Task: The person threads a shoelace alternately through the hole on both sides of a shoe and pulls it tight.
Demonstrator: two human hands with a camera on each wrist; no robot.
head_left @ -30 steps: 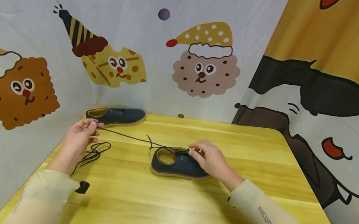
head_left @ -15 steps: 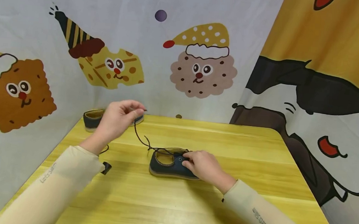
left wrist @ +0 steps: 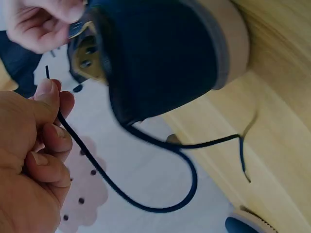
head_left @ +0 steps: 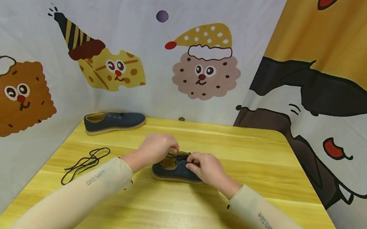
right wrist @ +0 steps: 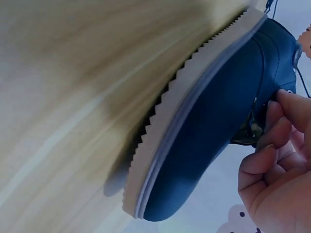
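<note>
A dark blue lace-up shoe (head_left: pixel 168 173) with a tan sole stands on the table, its opening to the left and its toe to the right. My left hand (head_left: pixel 157 148) is over the opening. In the left wrist view it pinches a dark shoelace (left wrist: pixel 165 210) between thumb and finger, the tip sticking out just past them. The lace loops down and back into the shoe, and another end trails over the table. My right hand (head_left: pixel 209 167) pinches the eyelet flap (right wrist: pixel 287 91) at the front of the opening, thumb beside an eyelet.
A matching blue shoe (head_left: pixel 127 120) stands at the table's back left corner. Another dark lace (head_left: pixel 91 161) lies in loose loops near the left edge. A cartoon-printed curtain (head_left: pixel 129 22) hangs behind the wooden table (head_left: pixel 249 145).
My left hand has swung from the far left over to the shoe's opening, carrying the lace end; the stretched lace has gone slack. My right hand has stayed at the eyelets.
</note>
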